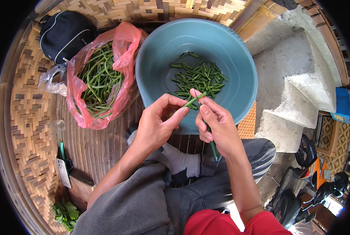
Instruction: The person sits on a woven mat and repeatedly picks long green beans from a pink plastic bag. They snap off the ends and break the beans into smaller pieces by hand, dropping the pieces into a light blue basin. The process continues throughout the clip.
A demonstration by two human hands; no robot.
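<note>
Above the near part of a blue-grey plastic basin (153, 55), my left hand (160, 120) pinches a green long bean (189, 102) between thumb and fingertips. Close beside it, my right hand (217, 124) grips a knife by its green handle (214, 151); the thin blade meets the bean near its tip, and the index finger lies behind it. Many short cut bean pieces (204, 76) lie on the basin's floor. Left of the basin, a red plastic bag (128, 55) stands open with whole long beans (101, 79) coiled inside.
A dark bag (67, 36) and a clear plastic bag (54, 80) sit at the upper left. Along the woven bamboo wall are a glass (57, 126), a phone (64, 173) and leafy greens (66, 214). Concrete steps (295, 88) and a motorcycle (313, 176) stand at the right.
</note>
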